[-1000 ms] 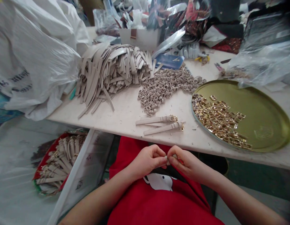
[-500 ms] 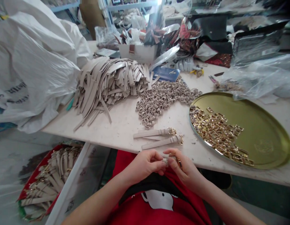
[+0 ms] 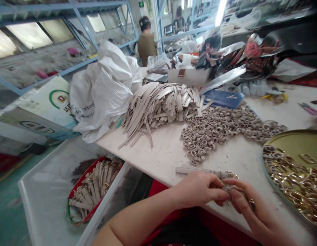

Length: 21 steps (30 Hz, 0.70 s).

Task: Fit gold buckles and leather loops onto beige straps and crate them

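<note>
My left hand (image 3: 201, 189) and my right hand (image 3: 253, 205) meet over the table's front edge, fingertips pinched on a small beige strap piece (image 3: 227, 188) between them. A gold buckle (image 3: 251, 204) shows at my right fingers. Just behind my hands lie finished-looking beige straps (image 3: 190, 169) with gold buckles, partly covered by my left hand. Farther back are a heap of small beige loops (image 3: 207, 133) and a pile of long beige strips (image 3: 160, 102). A round gold tray (image 3: 289, 138) of gold buckles (image 3: 302, 188) stands at the right.
A red-rimmed basket (image 3: 82, 186) of buckled straps sits low at the left, beside a white sack (image 3: 104, 89). Behind the strips are a blue booklet (image 3: 222, 99), a white box (image 3: 186, 77) and plastic-wrapped scraps. A person (image 3: 146, 44) is in the background.
The view has swung left, so the table's contents appear farther right and more shelving shows. Both hands stay together on the small strap piece and now partly cover the straps behind them.
</note>
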Tool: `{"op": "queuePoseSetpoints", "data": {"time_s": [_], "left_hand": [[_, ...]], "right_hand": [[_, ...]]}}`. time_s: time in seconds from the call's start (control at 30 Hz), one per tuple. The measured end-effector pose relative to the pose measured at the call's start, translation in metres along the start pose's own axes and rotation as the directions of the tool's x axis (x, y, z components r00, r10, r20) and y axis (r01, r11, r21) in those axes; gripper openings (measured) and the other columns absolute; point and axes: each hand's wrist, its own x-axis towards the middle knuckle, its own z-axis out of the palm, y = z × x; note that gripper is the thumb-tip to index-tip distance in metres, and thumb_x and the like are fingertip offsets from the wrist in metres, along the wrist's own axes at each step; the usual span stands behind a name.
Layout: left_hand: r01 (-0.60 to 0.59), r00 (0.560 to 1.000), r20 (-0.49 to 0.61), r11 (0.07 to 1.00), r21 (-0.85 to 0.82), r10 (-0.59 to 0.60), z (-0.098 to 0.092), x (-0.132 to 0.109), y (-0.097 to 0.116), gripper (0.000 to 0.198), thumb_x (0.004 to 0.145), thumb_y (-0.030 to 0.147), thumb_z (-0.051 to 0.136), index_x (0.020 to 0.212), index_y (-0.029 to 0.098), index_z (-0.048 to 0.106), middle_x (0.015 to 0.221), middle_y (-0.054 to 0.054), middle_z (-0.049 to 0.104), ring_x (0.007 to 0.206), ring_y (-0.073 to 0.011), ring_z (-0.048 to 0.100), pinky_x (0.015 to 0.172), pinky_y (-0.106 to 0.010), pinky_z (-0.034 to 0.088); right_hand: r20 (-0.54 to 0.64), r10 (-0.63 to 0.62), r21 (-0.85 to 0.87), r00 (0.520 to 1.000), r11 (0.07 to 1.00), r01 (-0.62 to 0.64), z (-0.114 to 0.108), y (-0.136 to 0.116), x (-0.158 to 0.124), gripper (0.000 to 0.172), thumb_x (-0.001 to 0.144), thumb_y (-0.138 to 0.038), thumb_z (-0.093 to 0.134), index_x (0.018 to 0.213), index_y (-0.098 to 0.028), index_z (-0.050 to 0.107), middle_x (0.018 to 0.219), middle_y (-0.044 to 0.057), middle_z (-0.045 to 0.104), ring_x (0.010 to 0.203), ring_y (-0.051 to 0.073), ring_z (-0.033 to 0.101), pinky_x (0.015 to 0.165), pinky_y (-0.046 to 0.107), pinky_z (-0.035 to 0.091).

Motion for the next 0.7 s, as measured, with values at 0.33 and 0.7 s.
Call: {"op": "queuePoseSetpoints", "data": {"time_s": [0.33, 0.7], "left_hand": [[0.023, 0.999, 0.028, 0.961, -0.274, -0.016, -0.001, 0.004, -0.012, 0.037, 0.056, 0.046, 0.072, 0.064, 0.016, 0.053, 0.053, 0.003, 0.055, 0.052, -0.01, 0.052, 0.053, -0.021, 0.038], [-0.045, 0.994, 0.083, 0.964, -0.262, 0.069, -0.002, -0.016, -0.008, 0.018, 0.073, 0.03, 0.059, 0.071, 0.012, 0.061, 0.061, 0.0, 0.06, 0.058, -0.0089, 0.054, 0.058, -0.02, 0.04]], "right_hand": [[0.065, 0.018, 0.017, 0.998, 1.0, -0.019, -0.002, -0.01, 0.01, 0.027, 0.087, -0.044, 0.039, 0.097, -0.024, 0.054, 0.082, 0.006, 0.067, 0.073, 0.021, 0.063, 0.052, 0.026, 0.05], [0.075, 0.109, 0.243, 0.991, 0.962, -0.124, 0.001, -0.032, -0.006, 0.035, 0.088, -0.048, 0.037, 0.101, -0.018, 0.05, 0.052, -0.005, 0.043, 0.046, 0.011, 0.041, 0.043, 0.023, 0.033]]}}
